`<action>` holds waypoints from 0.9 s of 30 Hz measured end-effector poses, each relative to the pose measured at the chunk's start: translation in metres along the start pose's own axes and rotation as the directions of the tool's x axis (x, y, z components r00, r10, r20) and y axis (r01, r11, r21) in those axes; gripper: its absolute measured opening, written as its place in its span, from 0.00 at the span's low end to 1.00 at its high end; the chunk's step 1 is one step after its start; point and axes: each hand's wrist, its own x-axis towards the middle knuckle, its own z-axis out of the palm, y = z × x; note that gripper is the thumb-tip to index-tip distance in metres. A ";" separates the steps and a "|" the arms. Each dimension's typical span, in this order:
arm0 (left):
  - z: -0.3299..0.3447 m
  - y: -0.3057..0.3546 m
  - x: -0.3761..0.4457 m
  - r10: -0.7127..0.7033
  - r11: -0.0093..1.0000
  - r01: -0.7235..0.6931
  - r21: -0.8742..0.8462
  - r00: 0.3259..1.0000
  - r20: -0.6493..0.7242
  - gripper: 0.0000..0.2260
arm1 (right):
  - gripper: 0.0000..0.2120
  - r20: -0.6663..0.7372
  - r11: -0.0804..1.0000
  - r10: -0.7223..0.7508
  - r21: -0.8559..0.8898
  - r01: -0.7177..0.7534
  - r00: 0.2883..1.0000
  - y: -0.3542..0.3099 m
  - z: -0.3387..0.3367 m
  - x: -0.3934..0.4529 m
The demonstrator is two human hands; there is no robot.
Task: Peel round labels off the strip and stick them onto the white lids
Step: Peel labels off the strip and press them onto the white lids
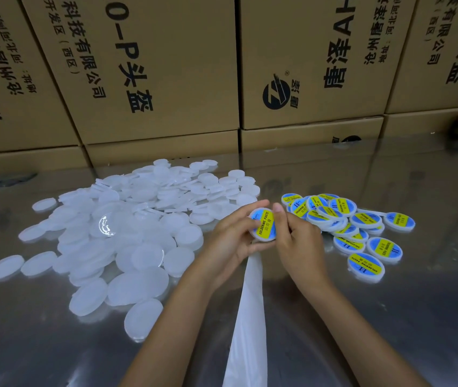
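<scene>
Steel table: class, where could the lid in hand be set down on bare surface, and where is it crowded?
Bare steel table lies near the right forearm, below the labelled lids. Also between that pile and the cardboard boxes. Plain white lids crowd the left.

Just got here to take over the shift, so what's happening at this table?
A person is labelling lids. The left hand holds a white lid while the right hand presses a blue and yellow label onto it. The empty backing strip trails down toward the person. Unlabelled lids are heaped on the left, finished ones on the right of the shiny table.
</scene>
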 end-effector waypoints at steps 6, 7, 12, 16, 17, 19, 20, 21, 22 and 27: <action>-0.003 0.000 -0.004 0.164 0.954 -0.146 0.263 0.985 -0.050 0.17 | 0.22 0.034 0.978 0.060 0.199 -0.066 0.998 -0.003 -0.002 -0.001; -0.003 0.001 -0.004 0.183 0.955 -0.158 0.253 0.980 -0.082 0.16 | 0.23 0.068 0.972 0.059 0.222 -0.073 0.996 -0.004 -0.003 -0.002; -0.004 0.004 -0.004 0.221 0.966 -0.165 0.198 0.927 -0.303 0.06 | 0.28 0.203 0.999 -0.018 0.042 0.009 0.979 -0.006 0.000 -0.008; -0.005 0.004 -0.004 0.212 0.961 -0.137 0.242 0.924 -0.319 0.06 | 0.30 0.176 0.997 -0.053 -0.041 0.061 0.983 -0.006 0.000 -0.008; -0.005 0.004 -0.004 0.203 0.962 -0.132 0.240 0.931 -0.302 0.06 | 0.30 0.170 0.998 -0.048 -0.038 0.055 0.984 -0.006 -0.001 -0.008; -0.005 0.004 -0.004 0.197 0.960 -0.136 0.243 0.949 -0.246 0.06 | 0.30 0.168 1.000 -0.021 0.000 0.021 0.986 -0.006 -0.002 -0.006; -0.005 0.003 -0.004 0.192 0.958 -0.137 0.250 0.958 -0.212 0.06 | 0.29 0.164 1.000 -0.011 0.020 0.008 0.986 -0.006 -0.002 -0.006; -0.006 0.003 -0.004 0.183 0.957 -0.134 0.256 0.967 -0.178 0.07 | 0.26 0.150 1.000 -0.008 0.027 0.004 0.989 -0.005 -0.003 -0.005; -0.006 0.002 -0.004 0.170 0.957 -0.127 0.260 0.974 -0.148 0.09 | 0.25 0.131 1.000 -0.009 0.024 0.006 0.991 -0.005 -0.003 -0.005; -0.006 -0.001 -0.003 0.111 0.959 -0.103 0.265 0.994 -0.015 0.21 | 0.25 0.075 1.000 0.003 0.027 -0.005 0.997 -0.002 0.000 -0.005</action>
